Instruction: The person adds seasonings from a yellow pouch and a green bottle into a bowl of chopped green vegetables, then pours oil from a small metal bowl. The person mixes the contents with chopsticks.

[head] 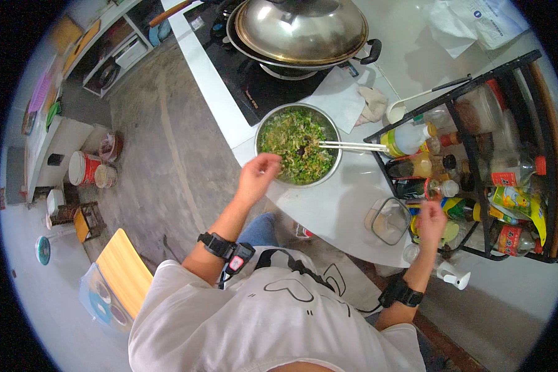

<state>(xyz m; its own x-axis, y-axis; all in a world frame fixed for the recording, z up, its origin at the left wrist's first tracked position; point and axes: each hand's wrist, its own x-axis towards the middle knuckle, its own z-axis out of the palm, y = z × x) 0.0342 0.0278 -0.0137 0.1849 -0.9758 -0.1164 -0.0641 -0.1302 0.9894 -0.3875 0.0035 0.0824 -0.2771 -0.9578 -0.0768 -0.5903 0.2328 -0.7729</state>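
A metal bowl (337,163) of chopped green filling (302,125) stands on the white counter. White chopsticks (353,145) lie across its right side, tips in the filling. My left hand (259,173) is at the bowl's lower left rim, fingers curled in; whether something small is between them I cannot tell. My right hand (431,222), blurred, is over the near end of the rack of bottles, right of a clear square container (387,221) with pale contents; its fingers are too blurred to read. A white ladle (397,110) rests beside the rack.
A lidded wok (302,30) sits on the black cooktop (242,88) behind the bowl. A white paper sheet (337,97) and a crumpled cloth (373,104) lie beside it. The black metal rack (465,139) at right holds bottles and packets. The counter edge curves close before me.
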